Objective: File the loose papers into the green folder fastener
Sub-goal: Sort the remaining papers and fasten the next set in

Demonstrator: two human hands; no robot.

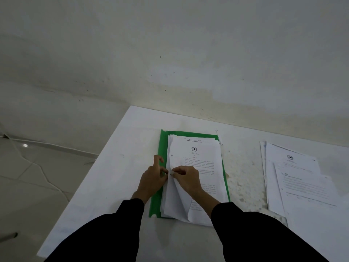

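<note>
A green folder (162, 148) lies open on the white table (117, 167). A thick stack of printed papers (200, 159) rests on it, the left edge of the top sheets buckled upward. My left hand (153, 179) and my right hand (187, 178) meet at that left margin, fingertips pinching at a small fastener prong (171, 174) that pokes through the paper. The prong is tiny and mostly hidden by my fingers. Black sleeves cover both forearms.
A loose pile of printed sheets (298, 178) lies fanned out at the right side of the table. The wall runs along the table's far edge. The table's left edge drops to a tiled floor (28, 176).
</note>
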